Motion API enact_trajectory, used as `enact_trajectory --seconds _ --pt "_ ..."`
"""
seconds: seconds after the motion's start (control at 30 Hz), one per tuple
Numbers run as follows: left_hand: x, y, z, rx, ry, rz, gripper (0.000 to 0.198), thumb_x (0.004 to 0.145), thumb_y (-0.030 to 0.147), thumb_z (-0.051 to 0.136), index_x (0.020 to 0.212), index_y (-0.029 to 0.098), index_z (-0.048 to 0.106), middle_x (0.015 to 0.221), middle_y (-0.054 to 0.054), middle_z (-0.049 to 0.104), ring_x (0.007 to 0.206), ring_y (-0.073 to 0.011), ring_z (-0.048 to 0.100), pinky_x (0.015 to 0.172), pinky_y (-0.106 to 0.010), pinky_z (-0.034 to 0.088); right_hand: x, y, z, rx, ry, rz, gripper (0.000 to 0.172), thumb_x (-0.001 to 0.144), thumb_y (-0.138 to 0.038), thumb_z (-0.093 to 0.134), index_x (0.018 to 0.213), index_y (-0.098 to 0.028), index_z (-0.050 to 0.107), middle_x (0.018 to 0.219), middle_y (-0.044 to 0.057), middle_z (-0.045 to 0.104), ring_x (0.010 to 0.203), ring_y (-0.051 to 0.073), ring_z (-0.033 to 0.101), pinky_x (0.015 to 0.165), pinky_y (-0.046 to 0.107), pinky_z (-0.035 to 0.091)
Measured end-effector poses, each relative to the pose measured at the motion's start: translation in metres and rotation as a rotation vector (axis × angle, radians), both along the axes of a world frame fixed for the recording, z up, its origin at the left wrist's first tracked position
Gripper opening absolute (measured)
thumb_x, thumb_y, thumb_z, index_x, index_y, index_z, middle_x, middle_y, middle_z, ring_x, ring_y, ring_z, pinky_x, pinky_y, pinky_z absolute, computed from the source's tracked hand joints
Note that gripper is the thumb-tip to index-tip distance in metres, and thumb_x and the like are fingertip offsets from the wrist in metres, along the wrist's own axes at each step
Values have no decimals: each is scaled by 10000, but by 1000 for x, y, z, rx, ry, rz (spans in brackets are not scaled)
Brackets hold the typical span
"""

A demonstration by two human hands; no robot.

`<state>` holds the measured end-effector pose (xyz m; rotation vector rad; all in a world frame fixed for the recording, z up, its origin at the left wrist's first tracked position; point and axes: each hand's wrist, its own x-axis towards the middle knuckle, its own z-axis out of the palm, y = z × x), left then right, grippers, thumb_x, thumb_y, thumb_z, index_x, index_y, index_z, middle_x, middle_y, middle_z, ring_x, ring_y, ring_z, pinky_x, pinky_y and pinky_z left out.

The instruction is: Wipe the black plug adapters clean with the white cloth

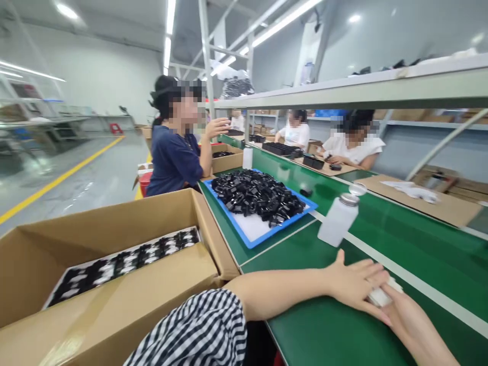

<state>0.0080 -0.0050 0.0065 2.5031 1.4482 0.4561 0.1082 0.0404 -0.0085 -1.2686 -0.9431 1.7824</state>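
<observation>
Near right, on the green table [343, 325]: our two hands meet over a small white piece [383, 295].
Left hand [356, 284]: we lay it flat, fingers extended, over the piece.
Right hand [409, 317]: we touch the piece from the near right; grasp not discernible.
Far of hands: white bottle [337, 219], upright.
Far left: blue tray [251, 231] heaped with black parts [257, 195].
Near left: cardboard box [114, 310].

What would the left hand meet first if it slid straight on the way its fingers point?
The left hand points right along the green table, fingers lying over a small white object that the right hand also touches. Beyond that the table looks bare, though depth is unclear.
</observation>
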Motion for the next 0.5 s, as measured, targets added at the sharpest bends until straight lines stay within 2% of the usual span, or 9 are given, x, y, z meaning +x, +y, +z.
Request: enact_trajectory --seconds 0.07,0.13,0.17,0.2,0.23,0.3,0.4,0.5 --pt "-2 -1 1 -45 14 18 682 744 485 264 1247 82 42 1317 -83 59 1205 -226 10 890 -573 36 -24 -2 -13 85 -58 -137 527 664 -215 461 1171 -207 319 1209 89 340 1009 246 412 575 309 518" --pt "-3 -2 1 -74 16 39 698 738 495 257 1250 85 19 1318 -77 55 1203 -235 6 893 -569 31 -41 -4 -24 186 -88 -278 670 681 -289 434 1255 -253 90 1300 34 137 1095 231 299 628 341 509" --pt "-3 -2 1 -85 12 54 705 734 500 256 1251 89 12 1319 -74 51 1201 -244 1 890 -572 30 -44 -5 -27 218 -103 -313 676 682 -303 422 1258 -255 71 1302 28 128 1096 229 296 631 345 508" --pt "-3 -2 0 -96 6 73 707 730 504 256 1253 96 12 1320 -71 48 1199 -254 -5 886 -577 29 -41 -5 -28 227 -112 -289 645 674 -298 424 1250 -239 138 1286 44 188 1077 234 326 627 339 509" --pt "-3 -1 0 -106 1 91 706 726 506 256 1255 104 16 1321 -66 47 1197 -266 -14 881 -583 28 -34 -6 -27 226 -117 -239 579 658 -281 438 1206 -206 271 1236 77 300 1036 244 378 612 322 512" --pt "-3 0 -2 -124 -7 122 702 720 506 254 1257 114 29 1324 -59 48 1192 -288 -33 872 -595 27 -13 -6 -19 186 -92 -73 398 614 -229 483 1005 -161 487 1062 109 489 936 245 470 586 269 516" --pt "-2 2 -5 -144 -15 139 707 713 503 251 1258 111 28 1324 -57 61 1189 -301 -37 874 -594 42 12 -7 -4 127 -8 101 251 578 -149 517 829 -155 536 908 89 570 832 218 533 553 203 515" --pt "-2 3 -7 -156 -2 164 708 711 498 262 1257 108 35 1323 -61 75 1190 -297 -12 886 -577 62 16 -6 1 98 34 118 224 586 -95 498 800 -152 531 791 80 597 740 213 564 509 212 523"
